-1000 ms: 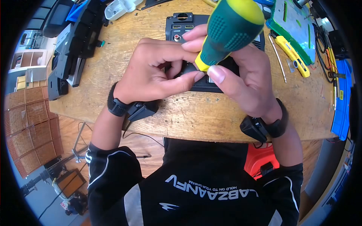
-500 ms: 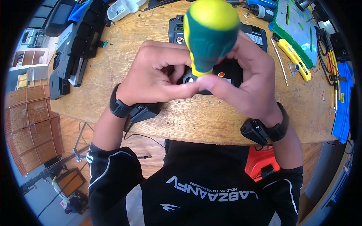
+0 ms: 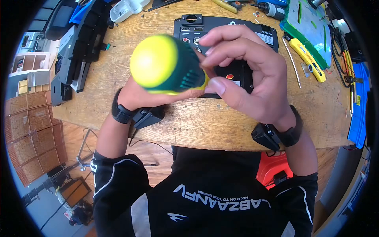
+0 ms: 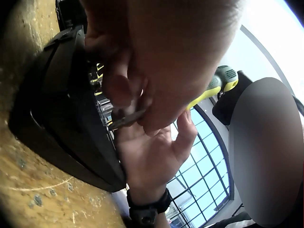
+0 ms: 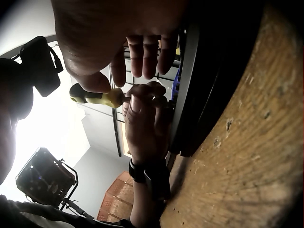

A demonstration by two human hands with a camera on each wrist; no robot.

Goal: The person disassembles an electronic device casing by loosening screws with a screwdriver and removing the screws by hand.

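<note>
A screwdriver (image 3: 169, 61) with a fat green and yellow handle leans over to the left, its butt toward the head camera. My left hand (image 3: 142, 94) pinches its metal shaft (image 4: 128, 118) near the lower end, as the left wrist view shows. At the yellow collar, the thumb of my right hand (image 3: 260, 75) touches the handle, while the other fingers (image 5: 149, 59) stand apart and extended. Beneath both hands lies a black electronic device (image 3: 215, 23) with ports, labels and a red button (image 3: 229, 77). The screwdriver's tip meets the device's port side in the left wrist view.
To the right lie a yellow utility knife (image 3: 306, 57), a thin metal rod (image 3: 291, 61) and a green-edged board (image 3: 308, 31). Black equipment (image 3: 85, 43) lines the left side. A power tool (image 3: 272, 11) and a white plastic piece (image 3: 124, 11) sit at the back.
The screwdriver's handle has swung from upper right over to the left. My right hand's fingers have uncurled and spread from it. The left hand stays at the shaft.
</note>
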